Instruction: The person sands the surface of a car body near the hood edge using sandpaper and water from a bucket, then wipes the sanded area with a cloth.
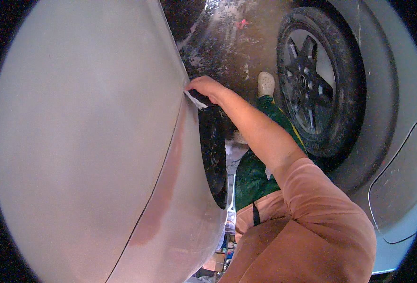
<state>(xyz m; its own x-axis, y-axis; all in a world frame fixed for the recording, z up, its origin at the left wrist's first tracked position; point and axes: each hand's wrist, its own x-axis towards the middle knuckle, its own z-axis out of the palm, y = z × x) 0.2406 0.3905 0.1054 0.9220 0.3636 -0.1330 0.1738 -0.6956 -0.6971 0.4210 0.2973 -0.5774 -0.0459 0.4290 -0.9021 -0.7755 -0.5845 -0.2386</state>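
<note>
My right hand (pixel 206 87), its fingers closed on a thin folded white sheet (pixel 195 100), is at the edge of a grey car body panel (pixel 85 122), where a seam meets the wheel arch. The sheet hangs below my fingertips, with a dark area behind it that I cannot make out. A brownish-pink patch (pixel 154 203) runs along the panel beside the seam. Below my hand, a dark wheel (pixel 212 160) sits partly hidden in the arch. My left hand does not show.
A second car body (pixel 383 85) stands at the right, with a black spoked wheel (pixel 303 81). My leg in green trousers and a pale clog (pixel 266 83) stands between the cars on the stained floor (pixel 227 42). A cardboard box (pixel 214 262) and clutter lie at the bottom.
</note>
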